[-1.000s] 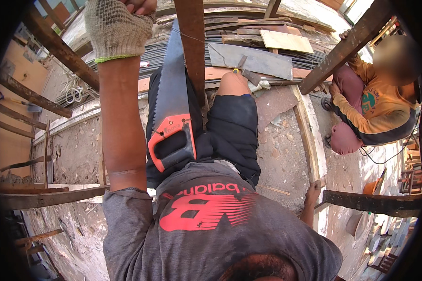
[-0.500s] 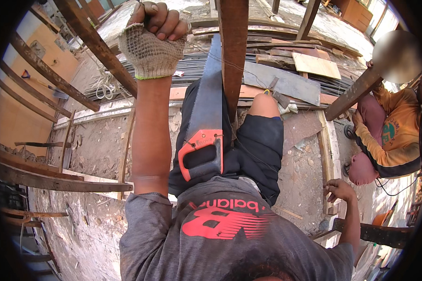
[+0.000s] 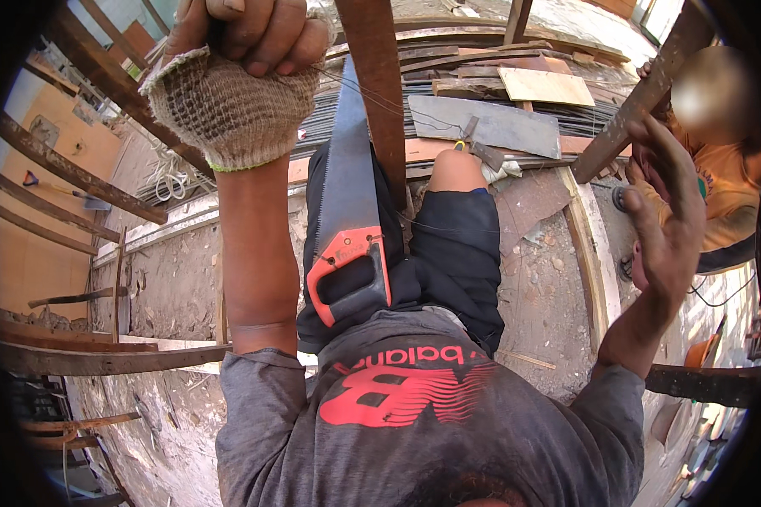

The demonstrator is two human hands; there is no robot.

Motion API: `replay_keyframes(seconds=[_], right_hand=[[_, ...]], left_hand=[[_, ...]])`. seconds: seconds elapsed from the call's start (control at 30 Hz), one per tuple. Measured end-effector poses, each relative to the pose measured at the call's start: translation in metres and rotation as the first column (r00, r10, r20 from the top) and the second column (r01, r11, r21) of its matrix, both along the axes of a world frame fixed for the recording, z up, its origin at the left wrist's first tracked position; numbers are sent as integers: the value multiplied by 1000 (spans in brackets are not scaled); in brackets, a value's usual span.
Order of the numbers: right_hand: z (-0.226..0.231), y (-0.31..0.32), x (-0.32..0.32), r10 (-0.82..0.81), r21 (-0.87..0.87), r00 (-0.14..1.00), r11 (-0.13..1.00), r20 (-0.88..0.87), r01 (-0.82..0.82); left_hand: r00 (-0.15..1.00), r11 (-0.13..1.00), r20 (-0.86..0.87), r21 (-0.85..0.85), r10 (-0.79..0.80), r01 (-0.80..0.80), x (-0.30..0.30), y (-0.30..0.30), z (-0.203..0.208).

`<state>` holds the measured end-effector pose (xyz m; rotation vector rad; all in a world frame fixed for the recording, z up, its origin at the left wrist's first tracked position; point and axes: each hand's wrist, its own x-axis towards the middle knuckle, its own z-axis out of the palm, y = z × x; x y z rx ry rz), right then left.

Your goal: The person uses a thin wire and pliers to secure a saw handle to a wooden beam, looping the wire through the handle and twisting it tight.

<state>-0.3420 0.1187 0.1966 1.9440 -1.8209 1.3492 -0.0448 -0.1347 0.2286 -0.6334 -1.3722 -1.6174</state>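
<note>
My left hand (image 3: pixel 237 93), in a knitted glove that leaves the fingers bare, is raised at the upper left. Its fingers are curled closed, and a thin dark wire (image 3: pixel 365 95) runs from it across an upright wooden post (image 3: pixel 375 63). Raised at the right, my right hand (image 3: pixel 672 207) holds nothing, with its fingers stretched out. A handsaw (image 3: pixel 347 182) with a red and black handle rests on my lap, its blade pointing away beside the post. Near my knee lies a hammer-like tool (image 3: pixel 484 154), partly hidden.
Beyond my knees are a grey sheet (image 3: pixel 486 127), a plywood piece (image 3: pixel 546 86) and stacked planks and rods. Slanting timbers (image 3: pixel 68 169) stand at left. A person in an orange top (image 3: pixel 719 182) crouches at right beside a leaning beam (image 3: pixel 647 93).
My right hand has risen from low beside the timber edging, fingers now extended. My closed left hand appears larger and farther left. The view has shifted slightly; the saw stays on my lap.
</note>
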Motion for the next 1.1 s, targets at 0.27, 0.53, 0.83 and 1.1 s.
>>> replay_keyframes(seconds=[0.27,0.53,0.83,1.1], right_hand=[[-57,-109,78,593,-74,480,676,647,-733],[-94,-48,45,375,277,779,783,503,-556],[-142,1,61,256,342,721,746,644,-571],[-171,54,52,235,342,806,815,543,-467]], left_hand=[[922,885,7,277,387,-374,-8,-6,31],[467,224,360,545,808,-808,130,-151,30],[427,-164,635,660,643,-734,193,-220,-39],[395,-125,586,654,707,-746,220,-213,-66]])
